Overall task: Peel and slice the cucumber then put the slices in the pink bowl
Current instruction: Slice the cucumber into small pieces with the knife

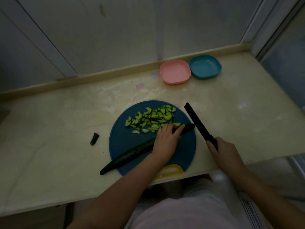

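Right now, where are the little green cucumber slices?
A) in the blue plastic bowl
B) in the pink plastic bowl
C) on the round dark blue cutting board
C: the green cucumber slices lie piled on the round dark blue cutting board, while the rounded-square pink plastic bowl and the blue plastic bowl beside it hold nothing.

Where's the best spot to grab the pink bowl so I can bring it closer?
Probably pinch the pink bowl at its near-left rim, coming from the cutting board side: the blue bowl crowds its right edge, and the low wall offers little else to hold.
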Tool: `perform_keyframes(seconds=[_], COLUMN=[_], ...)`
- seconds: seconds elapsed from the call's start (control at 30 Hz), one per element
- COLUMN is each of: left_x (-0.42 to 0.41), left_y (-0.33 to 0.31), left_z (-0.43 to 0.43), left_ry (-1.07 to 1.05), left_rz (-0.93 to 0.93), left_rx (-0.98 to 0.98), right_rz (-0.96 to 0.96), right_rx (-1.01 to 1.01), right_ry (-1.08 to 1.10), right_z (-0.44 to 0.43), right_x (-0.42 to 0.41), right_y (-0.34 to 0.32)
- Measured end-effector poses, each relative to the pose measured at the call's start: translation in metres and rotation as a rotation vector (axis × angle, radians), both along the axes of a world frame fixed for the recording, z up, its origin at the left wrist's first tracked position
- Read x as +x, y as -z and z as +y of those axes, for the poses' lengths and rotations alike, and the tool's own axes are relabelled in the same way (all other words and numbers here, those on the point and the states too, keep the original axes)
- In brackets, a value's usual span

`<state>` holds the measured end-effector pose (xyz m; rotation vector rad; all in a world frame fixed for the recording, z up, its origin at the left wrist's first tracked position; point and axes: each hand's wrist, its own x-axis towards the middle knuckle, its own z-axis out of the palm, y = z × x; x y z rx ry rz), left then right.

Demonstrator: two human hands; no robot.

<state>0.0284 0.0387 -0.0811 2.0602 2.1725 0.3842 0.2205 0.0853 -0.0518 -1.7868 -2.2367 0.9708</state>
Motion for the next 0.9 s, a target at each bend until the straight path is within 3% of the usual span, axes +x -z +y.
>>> perform_keyframes(seconds=[0.33, 0.6, 0.9], left_x=[-0.005, -0.003, 0.009], left_y=[-0.008, 0.004, -0.006], left_z=[-0.005, 0.002, 0.008], left_ry=[0.042, 0.075, -0.002], left_rz=[0.035, -0.022, -0.026], left_rx=[-0.163, 0.008, -0.072], right_rz=[-0.011, -0.05, 0.008], right_rx=[-0.033, -0.077, -0.042], right_ry=[0.0, 0.031, 0.049], right_z=[-0.007, -0.01, -0.012], right_x=[-0.006, -0.015, -0.015], right_y=[-0.001, 0.002, 0.002])
